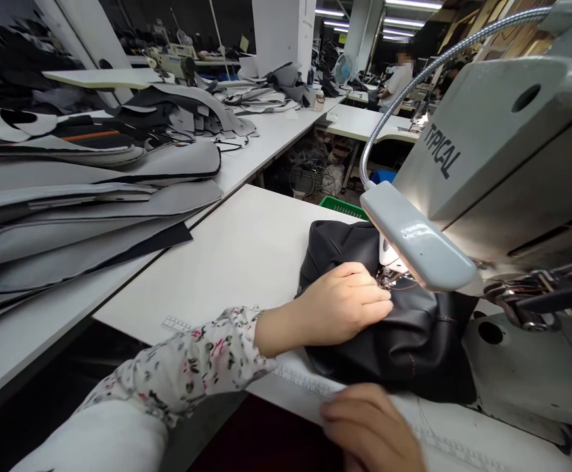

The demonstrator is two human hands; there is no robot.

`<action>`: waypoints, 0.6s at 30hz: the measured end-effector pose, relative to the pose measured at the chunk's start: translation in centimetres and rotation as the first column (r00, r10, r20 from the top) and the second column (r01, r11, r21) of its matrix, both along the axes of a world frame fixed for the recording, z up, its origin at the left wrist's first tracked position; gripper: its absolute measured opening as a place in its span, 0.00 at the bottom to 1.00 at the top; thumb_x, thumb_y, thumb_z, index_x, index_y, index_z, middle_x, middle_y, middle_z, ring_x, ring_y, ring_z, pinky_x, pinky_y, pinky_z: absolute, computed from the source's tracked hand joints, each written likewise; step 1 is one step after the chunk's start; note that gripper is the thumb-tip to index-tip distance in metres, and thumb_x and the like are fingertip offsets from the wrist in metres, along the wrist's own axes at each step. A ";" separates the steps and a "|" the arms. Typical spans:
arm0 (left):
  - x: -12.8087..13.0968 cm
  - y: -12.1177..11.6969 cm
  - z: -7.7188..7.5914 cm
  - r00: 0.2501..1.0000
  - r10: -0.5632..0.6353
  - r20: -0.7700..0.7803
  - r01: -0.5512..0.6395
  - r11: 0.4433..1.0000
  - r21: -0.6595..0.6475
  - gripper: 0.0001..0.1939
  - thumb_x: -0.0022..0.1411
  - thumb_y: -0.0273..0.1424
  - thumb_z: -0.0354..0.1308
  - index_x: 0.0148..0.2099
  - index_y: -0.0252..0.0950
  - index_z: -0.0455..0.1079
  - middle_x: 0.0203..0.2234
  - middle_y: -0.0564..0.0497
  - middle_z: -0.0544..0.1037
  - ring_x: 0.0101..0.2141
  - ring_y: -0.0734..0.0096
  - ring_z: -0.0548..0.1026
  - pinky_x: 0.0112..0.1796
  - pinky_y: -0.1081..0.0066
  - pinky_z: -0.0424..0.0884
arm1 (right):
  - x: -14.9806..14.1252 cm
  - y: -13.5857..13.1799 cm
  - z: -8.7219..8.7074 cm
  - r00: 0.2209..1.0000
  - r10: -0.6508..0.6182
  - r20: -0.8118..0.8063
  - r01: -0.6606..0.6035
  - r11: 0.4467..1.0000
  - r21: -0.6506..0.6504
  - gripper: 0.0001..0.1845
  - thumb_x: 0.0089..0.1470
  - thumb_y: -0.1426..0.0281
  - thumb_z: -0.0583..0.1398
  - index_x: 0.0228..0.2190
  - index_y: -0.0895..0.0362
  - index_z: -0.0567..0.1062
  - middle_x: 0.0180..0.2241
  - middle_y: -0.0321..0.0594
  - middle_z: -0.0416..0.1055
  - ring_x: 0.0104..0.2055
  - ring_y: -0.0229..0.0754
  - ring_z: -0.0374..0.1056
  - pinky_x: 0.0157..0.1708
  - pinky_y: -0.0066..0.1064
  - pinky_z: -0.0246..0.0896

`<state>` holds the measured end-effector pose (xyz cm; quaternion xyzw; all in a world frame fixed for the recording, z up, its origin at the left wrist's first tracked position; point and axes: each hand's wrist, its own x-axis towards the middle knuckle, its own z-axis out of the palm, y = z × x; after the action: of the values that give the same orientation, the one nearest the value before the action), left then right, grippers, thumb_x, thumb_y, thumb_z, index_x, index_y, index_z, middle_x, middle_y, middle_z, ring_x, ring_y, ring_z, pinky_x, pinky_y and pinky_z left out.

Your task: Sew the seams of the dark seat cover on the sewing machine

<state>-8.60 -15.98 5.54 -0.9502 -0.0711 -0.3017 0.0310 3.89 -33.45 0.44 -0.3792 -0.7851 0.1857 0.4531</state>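
Note:
A bunched piece of black leather-like material [403, 334] with orange-red stitching lies under the needle area of a sewing machine [467, 131]. My left hand [342, 305], in a floral sleeve, rests on it with fingers curled together, gripping the material right beside the presser foot [388, 276]. The fingertips are partly hidden by the hand itself. My right hand [377, 426] is at the table's front edge, below the material and apart from it. It is smeared by motion, and its fingertips and what they may hold cannot be made out.
A lamp head [418, 236] hangs over the needle on a flexible metal arm. Stacks of grey cut pieces [94, 190] fill the table to the left. A measuring tape strip [310, 383] runs along the front edge. A green basket [342, 207] stands behind; another person [396, 82] is farther back.

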 end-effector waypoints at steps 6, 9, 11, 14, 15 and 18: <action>1.3 0.7 1.6 0.993 0.002 -0.122 -0.006 0.999 -0.031 0.15 0.75 0.28 0.49 0.37 0.37 0.74 0.34 0.51 0.82 0.39 0.64 0.77 0.45 0.62 0.65 | -5.2 3.4 -8.6 0.573 -0.577 -0.582 -0.130 0.637 -0.760 0.16 0.59 0.54 0.64 0.38 0.52 0.84 0.41 0.45 0.83 0.43 0.50 0.79 0.42 0.42 0.79; 1.8 0.7 2.0 0.991 0.037 -0.131 -0.041 0.999 -0.030 0.16 0.75 0.29 0.49 0.35 0.37 0.73 0.34 0.50 0.83 0.38 0.63 0.77 0.42 0.60 0.64 | -6.1 5.8 -9.1 0.581 -0.542 -0.607 -0.131 0.674 -0.727 0.19 0.60 0.53 0.63 0.43 0.52 0.83 0.44 0.47 0.82 0.47 0.54 0.79 0.46 0.51 0.78; 2.0 0.6 2.1 0.991 0.055 -0.120 -0.059 0.998 -0.029 0.15 0.74 0.29 0.50 0.35 0.36 0.73 0.33 0.50 0.82 0.38 0.62 0.78 0.41 0.60 0.64 | -6.4 6.9 -8.8 0.599 -0.525 -0.604 -0.058 0.724 -0.687 0.21 0.62 0.52 0.60 0.46 0.52 0.82 0.42 0.47 0.81 0.44 0.54 0.79 0.45 0.53 0.78; 2.2 0.7 2.2 0.989 0.074 -0.125 -0.084 0.993 -0.081 0.15 0.75 0.32 0.51 0.37 0.34 0.75 0.35 0.47 0.82 0.39 0.60 0.79 0.43 0.60 0.65 | -5.4 6.9 -8.1 0.621 -0.549 -0.560 0.205 0.803 -0.560 0.22 0.64 0.51 0.55 0.45 0.50 0.81 0.37 0.44 0.81 0.41 0.52 0.79 0.42 0.50 0.79; 2.1 0.8 2.2 0.989 0.080 -0.126 -0.096 0.986 -0.133 0.16 0.76 0.34 0.52 0.38 0.33 0.76 0.36 0.46 0.83 0.41 0.59 0.79 0.44 0.60 0.66 | -4.6 6.4 -7.7 0.631 -0.566 -0.531 0.308 0.811 -0.498 0.20 0.64 0.52 0.56 0.43 0.49 0.82 0.35 0.43 0.81 0.40 0.53 0.79 0.40 0.49 0.79; 2.0 1.1 2.1 0.989 0.097 -0.113 -0.126 0.947 -0.294 0.19 0.77 0.38 0.53 0.38 0.32 0.77 0.37 0.45 0.84 0.41 0.58 0.80 0.45 0.62 0.67 | -1.1 4.4 -6.0 0.655 -0.637 -0.407 0.587 0.768 -0.257 0.10 0.58 0.59 0.65 0.31 0.51 0.82 0.26 0.43 0.76 0.41 0.59 0.78 0.34 0.48 0.77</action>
<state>-6.55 -14.83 7.67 -0.9519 -0.1681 -0.2387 -0.0932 2.83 -29.03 -5.52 -0.5871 -0.4657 0.1487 0.6452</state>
